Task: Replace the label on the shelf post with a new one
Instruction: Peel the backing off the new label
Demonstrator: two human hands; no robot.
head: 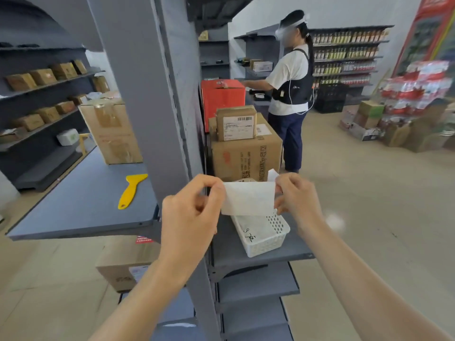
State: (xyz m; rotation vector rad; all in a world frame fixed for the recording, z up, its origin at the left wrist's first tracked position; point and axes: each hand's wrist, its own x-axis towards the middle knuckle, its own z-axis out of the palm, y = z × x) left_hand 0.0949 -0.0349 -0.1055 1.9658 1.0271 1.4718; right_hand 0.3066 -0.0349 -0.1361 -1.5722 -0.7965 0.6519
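Just ahead of the grey shelf post (157, 114), seen from your head camera, you hold a white label sheet (248, 199) between both hands. Your left hand (190, 217) pinches its left edge with thumb and fingertips closed on the paper, and your right hand (295, 195) pinches the right edge, where a small flap of paper stands up above the sheet. The sheet hangs over a white perforated basket (275, 230) that sits on the grey shelf (246, 252) to the right of the post. Behind the basket stands a large cardboard box (246, 156) with a smaller parcel (235, 123) on top and a red box (221, 99) further back. To the left of the post, a yellow scraper (130, 190) lies flat on another grey shelf board (81, 205), well apart from your hands, with a taped carton (110, 129) behind it. Another person (290, 89) stands in the background at a counter, facing away from you.
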